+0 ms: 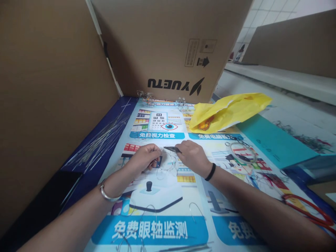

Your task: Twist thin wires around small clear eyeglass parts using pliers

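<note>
My left hand is closed in a pinch over the printed sheet, with a thin wire at its fingertips. The wire curves in loose loops below and to the right, its exact path hard to follow. Fingers wrapped round, my right hand grips pliers with dark, narrow jaws pointing left at the left fingertips. The palm hides the pliers' handles. Whether the jaws touch the wire, I cannot tell. Closer to me, several bent wire pieces lie on the sheet.
Straight wires lie at left. Small wire clumps sit by the upright cardboard at the back. A yellow bag, a turquoise sheet, a clear ring-shaped item and red loops lie to the right.
</note>
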Demonstrator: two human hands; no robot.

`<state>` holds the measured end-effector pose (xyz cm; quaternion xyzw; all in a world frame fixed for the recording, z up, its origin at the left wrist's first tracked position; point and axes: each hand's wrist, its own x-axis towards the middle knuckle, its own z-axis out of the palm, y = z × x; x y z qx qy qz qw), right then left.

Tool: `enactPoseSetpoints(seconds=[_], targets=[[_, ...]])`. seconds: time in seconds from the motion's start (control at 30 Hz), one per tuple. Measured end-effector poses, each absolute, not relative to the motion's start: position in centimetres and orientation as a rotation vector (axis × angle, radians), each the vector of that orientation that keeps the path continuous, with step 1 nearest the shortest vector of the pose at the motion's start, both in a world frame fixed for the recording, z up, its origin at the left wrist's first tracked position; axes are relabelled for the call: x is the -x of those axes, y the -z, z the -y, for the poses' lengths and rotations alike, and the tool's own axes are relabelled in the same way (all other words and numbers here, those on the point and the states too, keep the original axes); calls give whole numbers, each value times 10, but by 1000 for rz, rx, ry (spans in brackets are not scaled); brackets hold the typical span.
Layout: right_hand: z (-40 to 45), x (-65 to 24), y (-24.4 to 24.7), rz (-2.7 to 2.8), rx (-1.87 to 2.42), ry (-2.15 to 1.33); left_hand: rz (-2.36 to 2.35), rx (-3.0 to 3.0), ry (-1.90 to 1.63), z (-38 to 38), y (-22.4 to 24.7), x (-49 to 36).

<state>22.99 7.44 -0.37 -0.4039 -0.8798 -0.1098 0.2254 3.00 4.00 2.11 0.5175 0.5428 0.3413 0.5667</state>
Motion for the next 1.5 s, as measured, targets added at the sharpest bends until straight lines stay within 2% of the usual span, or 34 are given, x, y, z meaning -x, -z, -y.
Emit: enactPoseSetpoints(seconds=[0.83,1.3,1.5], targets=[[-76,-227,8,2381,1152,196,-1344,-1253,-746,-40,-24,-33],[-80,-229,10,2275,1106,84,-1353,-1204,-839,-40,-19,-32],[-78,-232,7,2233,982,212,-1365,-1206,-897,-40,-16,-33]])
